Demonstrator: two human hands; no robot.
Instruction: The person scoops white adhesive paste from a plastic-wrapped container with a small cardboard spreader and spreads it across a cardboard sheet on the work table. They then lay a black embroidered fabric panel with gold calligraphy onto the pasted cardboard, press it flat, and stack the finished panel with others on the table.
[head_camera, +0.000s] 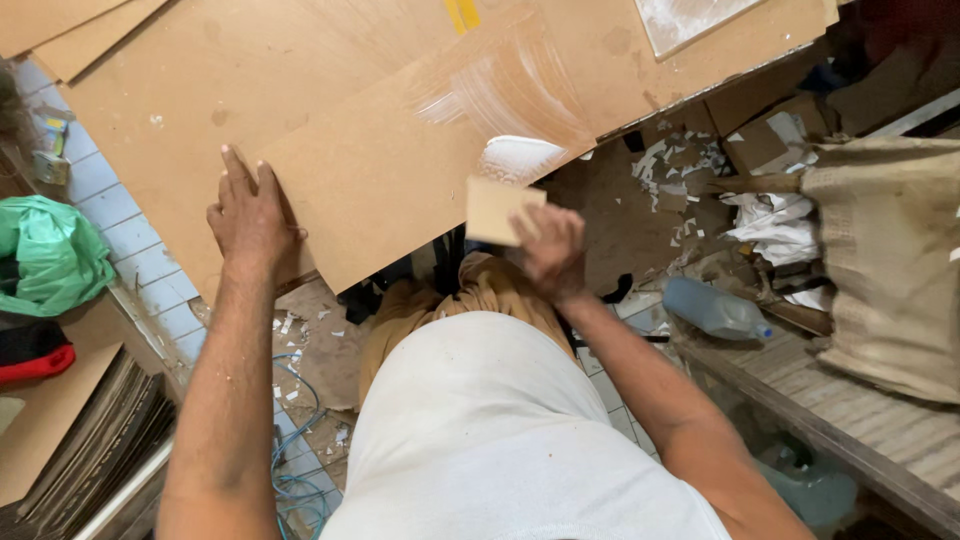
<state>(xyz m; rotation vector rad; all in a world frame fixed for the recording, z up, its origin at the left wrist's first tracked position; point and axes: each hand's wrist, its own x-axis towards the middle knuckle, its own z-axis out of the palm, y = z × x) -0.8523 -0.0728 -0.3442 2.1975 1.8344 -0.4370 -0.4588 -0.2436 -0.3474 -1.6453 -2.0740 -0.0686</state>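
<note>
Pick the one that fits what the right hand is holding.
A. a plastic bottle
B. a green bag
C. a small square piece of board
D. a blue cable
C: the right hand grips a small tan square of board over the edge of the big brown sheet, which the left hand presses flat; the bottle lies apart on the floor.

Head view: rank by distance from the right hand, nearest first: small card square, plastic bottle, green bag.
1. Small card square: held in the right hand, at the board's edge.
2. Plastic bottle: lying to the right of that hand, near the bench.
3. Green bag: far left edge, beyond the left hand.
</note>
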